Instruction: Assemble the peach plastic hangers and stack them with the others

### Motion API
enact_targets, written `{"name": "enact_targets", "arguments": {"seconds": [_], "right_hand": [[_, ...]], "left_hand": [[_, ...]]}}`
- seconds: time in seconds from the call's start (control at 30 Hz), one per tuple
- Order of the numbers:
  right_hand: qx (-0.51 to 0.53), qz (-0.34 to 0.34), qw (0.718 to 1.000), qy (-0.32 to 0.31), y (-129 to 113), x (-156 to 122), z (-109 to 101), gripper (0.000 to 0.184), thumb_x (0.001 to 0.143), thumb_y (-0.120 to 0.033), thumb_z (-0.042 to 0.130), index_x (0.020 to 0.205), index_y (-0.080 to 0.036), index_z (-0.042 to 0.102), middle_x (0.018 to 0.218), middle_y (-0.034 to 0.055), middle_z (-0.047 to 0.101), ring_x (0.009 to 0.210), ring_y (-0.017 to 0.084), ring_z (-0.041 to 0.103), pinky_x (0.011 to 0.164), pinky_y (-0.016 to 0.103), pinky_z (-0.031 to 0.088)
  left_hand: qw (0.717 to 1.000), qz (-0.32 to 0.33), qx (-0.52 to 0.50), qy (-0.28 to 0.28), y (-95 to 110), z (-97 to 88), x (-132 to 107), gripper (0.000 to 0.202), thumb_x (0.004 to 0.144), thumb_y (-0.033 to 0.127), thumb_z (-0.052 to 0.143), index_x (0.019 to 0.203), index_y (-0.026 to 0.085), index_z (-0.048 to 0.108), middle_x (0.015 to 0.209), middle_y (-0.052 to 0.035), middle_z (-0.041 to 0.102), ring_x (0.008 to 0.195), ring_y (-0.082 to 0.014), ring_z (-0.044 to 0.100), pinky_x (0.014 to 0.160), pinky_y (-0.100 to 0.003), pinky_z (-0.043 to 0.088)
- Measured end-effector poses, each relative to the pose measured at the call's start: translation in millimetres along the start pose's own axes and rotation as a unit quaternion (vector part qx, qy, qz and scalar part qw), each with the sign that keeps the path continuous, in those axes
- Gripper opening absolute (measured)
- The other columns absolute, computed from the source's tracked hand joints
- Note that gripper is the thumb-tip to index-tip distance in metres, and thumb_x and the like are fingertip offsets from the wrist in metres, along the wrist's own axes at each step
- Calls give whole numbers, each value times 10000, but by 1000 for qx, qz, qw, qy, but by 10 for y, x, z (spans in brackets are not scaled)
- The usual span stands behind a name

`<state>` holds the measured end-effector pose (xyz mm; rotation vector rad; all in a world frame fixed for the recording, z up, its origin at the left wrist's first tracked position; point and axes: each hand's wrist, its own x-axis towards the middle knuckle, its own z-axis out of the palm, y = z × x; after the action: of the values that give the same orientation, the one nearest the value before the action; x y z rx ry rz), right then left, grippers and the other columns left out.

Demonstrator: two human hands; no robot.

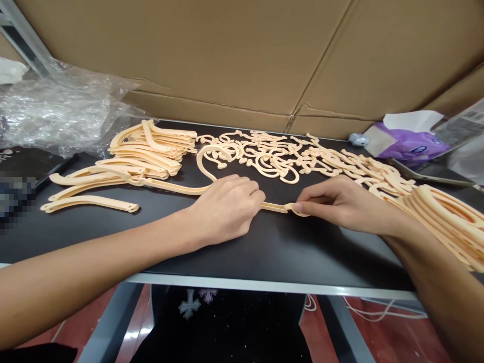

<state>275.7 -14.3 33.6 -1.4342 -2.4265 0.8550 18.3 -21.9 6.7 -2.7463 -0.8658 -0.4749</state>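
Note:
My left hand [229, 206] is closed around the middle of a cream plastic clothes hanger [172, 187]. The hanger's curved hook rises behind my knuckles, and its arms stick out on both sides. At the right-hand end of the hanger, my right hand [336, 204] pinches a small cream plastic piece [300, 214] between thumb and fingers. Fingers cover part of that piece, so I cannot tell its full shape. Left of my hands, loose hanger arms [91, 202] lie near the hanger's left end, in front of a stack of similar arms [151, 151].
Many loose cream hooks [280, 161] are spread along the back of the black table [242, 262]. More curved arms [442, 217] are piled at right. Clear plastic wrap [64, 111] lies at left, and a purple tissue pack [412, 141] at back right. Cardboard [227, 55] stands behind.

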Motion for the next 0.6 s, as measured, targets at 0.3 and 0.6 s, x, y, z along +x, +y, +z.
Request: {"name": "enact_targets", "arguments": {"seconds": [0.3, 0.6], "right_hand": [[-41, -2, 999, 7, -48, 0, 11, 388, 905, -491, 567, 695, -196, 708, 517, -25, 485, 484, 97, 331, 454, 263, 249], [-125, -64, 989, 41, -14, 3, 26, 357, 936, -429, 544, 710, -207, 709, 513, -33, 545, 474, 93, 399, 501, 265, 292]], "left_hand": [[1000, 0, -3, -3, -9, 1, 3, 211, 949, 136, 525, 809, 128, 683, 830, -78, 698, 752, -212, 639, 698, -352, 483], [1000, -7, -10, -15, -11, -5, 14, 207, 959, 161, 525, 838, 119, 688, 847, -79, 702, 767, -228, 651, 710, -362, 508]]}}
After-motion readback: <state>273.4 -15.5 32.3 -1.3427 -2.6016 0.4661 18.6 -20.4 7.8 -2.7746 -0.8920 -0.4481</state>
